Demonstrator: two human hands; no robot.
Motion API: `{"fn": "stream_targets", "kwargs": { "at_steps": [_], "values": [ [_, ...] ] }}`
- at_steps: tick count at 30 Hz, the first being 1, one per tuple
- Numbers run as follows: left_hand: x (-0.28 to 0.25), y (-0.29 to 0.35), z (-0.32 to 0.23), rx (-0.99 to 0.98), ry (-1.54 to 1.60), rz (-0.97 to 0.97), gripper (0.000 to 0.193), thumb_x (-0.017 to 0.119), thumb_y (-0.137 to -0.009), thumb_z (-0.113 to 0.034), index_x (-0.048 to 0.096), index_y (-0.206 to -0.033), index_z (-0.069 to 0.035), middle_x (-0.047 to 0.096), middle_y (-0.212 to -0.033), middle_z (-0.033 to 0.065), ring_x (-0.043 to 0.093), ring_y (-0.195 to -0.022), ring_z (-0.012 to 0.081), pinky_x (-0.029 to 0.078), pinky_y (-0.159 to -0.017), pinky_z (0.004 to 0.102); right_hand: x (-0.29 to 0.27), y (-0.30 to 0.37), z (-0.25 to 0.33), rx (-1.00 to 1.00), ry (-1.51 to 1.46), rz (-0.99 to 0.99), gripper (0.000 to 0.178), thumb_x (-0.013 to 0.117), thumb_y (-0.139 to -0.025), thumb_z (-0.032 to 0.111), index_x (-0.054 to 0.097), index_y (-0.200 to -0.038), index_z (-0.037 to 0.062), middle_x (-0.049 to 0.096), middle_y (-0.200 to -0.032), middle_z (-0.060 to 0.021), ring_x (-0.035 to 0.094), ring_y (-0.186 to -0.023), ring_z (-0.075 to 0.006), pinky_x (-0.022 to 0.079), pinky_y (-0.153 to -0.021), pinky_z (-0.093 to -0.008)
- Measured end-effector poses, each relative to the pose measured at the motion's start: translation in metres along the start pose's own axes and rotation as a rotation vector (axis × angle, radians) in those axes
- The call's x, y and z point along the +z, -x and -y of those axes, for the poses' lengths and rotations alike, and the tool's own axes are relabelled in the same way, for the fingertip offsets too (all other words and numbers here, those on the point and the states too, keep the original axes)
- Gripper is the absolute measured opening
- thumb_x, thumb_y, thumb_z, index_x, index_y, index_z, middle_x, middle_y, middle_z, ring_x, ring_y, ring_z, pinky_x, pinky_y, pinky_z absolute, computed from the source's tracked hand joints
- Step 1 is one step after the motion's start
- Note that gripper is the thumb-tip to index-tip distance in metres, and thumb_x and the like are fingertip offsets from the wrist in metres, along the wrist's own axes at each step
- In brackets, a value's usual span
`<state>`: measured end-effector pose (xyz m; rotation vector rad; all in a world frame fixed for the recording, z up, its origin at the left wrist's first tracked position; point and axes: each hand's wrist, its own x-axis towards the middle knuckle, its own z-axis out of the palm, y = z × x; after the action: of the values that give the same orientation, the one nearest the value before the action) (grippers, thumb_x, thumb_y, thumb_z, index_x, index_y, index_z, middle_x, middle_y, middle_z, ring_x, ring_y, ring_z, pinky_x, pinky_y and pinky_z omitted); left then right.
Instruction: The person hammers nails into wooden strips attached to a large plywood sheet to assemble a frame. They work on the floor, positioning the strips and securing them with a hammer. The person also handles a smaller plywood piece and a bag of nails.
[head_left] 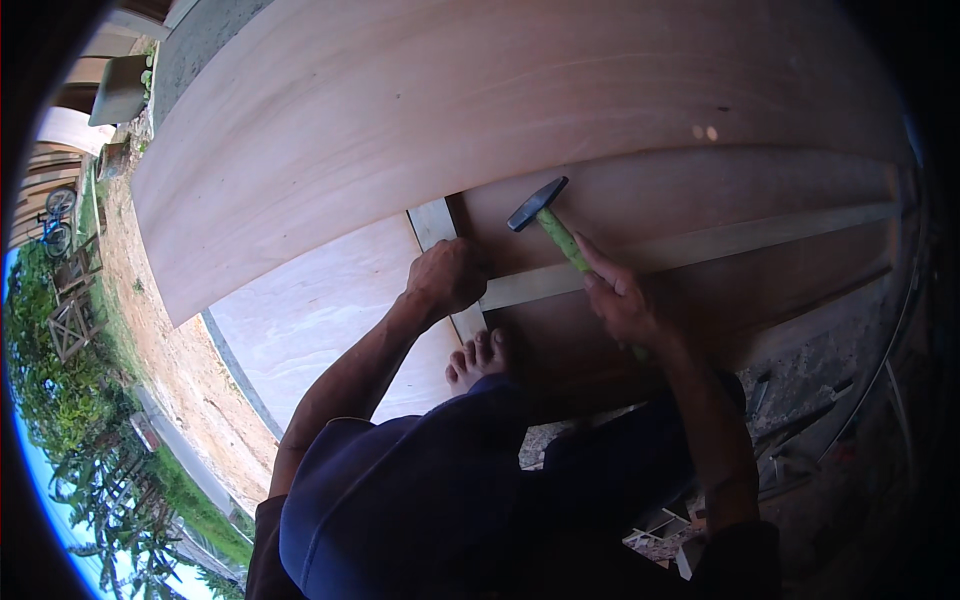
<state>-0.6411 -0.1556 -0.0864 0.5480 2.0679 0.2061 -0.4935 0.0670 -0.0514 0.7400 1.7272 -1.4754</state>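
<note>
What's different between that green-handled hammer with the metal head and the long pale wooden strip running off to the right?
The hammer has a green handle and metal head; the wooden strip is plain and pale. The hammer is gripped in the right hand; the strip lies against darker brown wood. The strip looks much longer than the hammer. Both look slender.

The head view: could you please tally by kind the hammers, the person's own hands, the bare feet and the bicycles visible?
Green-handled hammer: 1
Left hand and right hand: 2
Bare foot: 1
Blue bicycle: 1
Total: 5
</note>
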Motion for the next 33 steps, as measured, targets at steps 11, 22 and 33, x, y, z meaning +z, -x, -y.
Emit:
{"fn": "stream_targets", "kwargs": {
  "at_steps": [11, 22, 33],
  "values": [
    [-0.005, -0.003, -0.008, 0.045, -0.105, 0.025, 0.015, 0.057, -0.077, -0.009, 0.07, -0.082, -0.004, 0.07, -0.091, 0.0211, 0.068, -0.091, 0.039, 0.055, -0.079, 0.0477, 0.014, 0.005, -0.011, -0.077, -0.131, -0.093, 0.057, 0.047, -0.101, 0.017, 0.031, -0.156, 0.0143, 0.065, -0.082, -0.0105, 0.06, -0.066, -0.0154, 0.051, -0.066, -0.0313],
    [0.014, 0.009, 0.019, 0.24, 0.014, -0.084, 0.031, 0.067, -0.088, -0.029, 0.069, -0.116, -0.016, 0.071, -0.086, 0.0165, 0.069, -0.083, 0.0371, 0.054, -0.073, 0.0461, 0.043, -0.004, -0.045, -0.328, -0.025, -0.115, 0.059, 0.047, -0.101, 0.017, 0.027, -0.157, 0.0134, 0.051, -0.067, -0.0023, 0.051, -0.056, -0.0104, 0.048, -0.051, -0.0305],
    [0.051, 0.051, -0.001, 0.051, 0.092, -0.159, 0.067, 0.072, -0.087, -0.043, 0.039, -0.136, -0.012, 0.07, -0.084, 0.0158, 0.07, -0.078, 0.0377, 0.054, -0.067, 0.0477, 0.063, 0.014, -0.045, -0.267, -0.156, -0.24, 0.06, 0.05, -0.101, 0.018, 0.028, -0.156, 0.0121, 0.067, -0.091, -0.018, 0.064, -0.072, -0.021, 0.053, -0.07, -0.0364]
  ]
}}
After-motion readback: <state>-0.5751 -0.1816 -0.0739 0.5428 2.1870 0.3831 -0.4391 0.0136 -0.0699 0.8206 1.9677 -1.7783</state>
